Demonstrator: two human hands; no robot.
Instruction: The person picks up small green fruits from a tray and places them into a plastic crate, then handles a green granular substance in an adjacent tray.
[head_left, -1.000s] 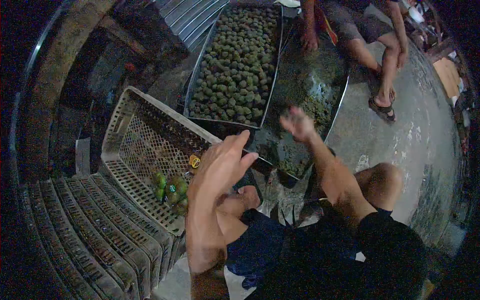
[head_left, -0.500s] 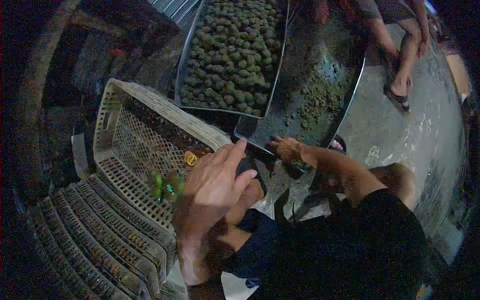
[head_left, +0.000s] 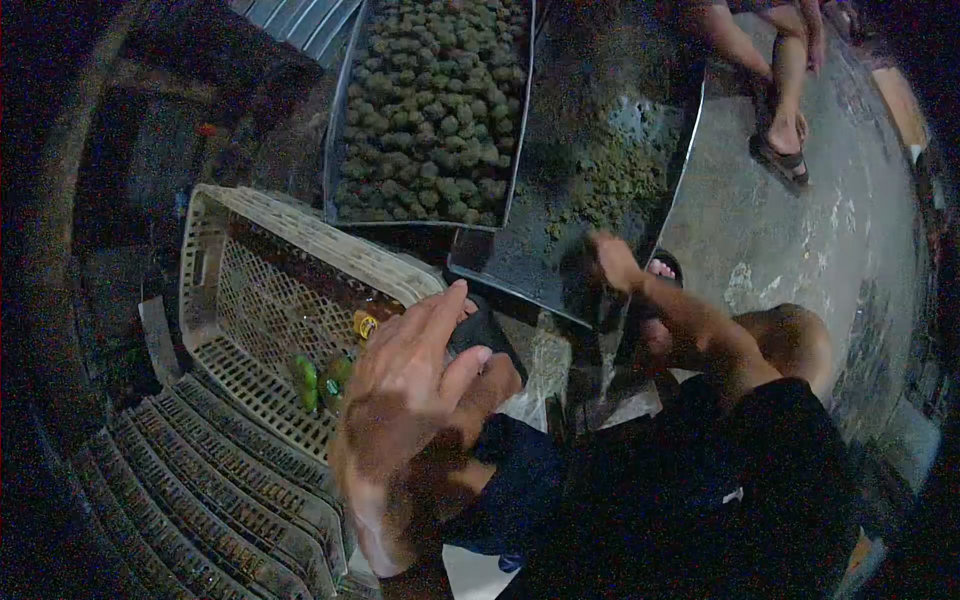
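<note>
My left hand [head_left: 410, 375] hangs open at centre frame, fingers spread, nothing in its grip — it sits just above the near rim of the white plastic crate [head_left: 300, 235]. The crate is tipped toward me, which is presumably why the few green fruits with stickers [head_left: 320, 378] have settled against its lower wall, just left of my palm.

My right hand [head_left: 612, 262] reaches out at centre right to the near edge of the metal tray of loose green debris [head_left: 640, 150]. Fingers curl down at the tray rim; motion blur — I cannot tell whether the grip is closed on anything.

Upper centre: a second metal tray heaped with round green fruit [head_left: 430, 110], lying alongside the debris tray. Lower left: a stack of empty crates [head_left: 190, 490], nested on edge. Upper right: another person's sandalled foot [head_left: 780, 155] on the concrete floor [head_left: 800, 260].

Against half a second ago: the right hand has lifted slightly and moved right along the tray edge; the left hand has dropped a little, still open. Trays sit higher in frame — head tilt, not tray movement.
</note>
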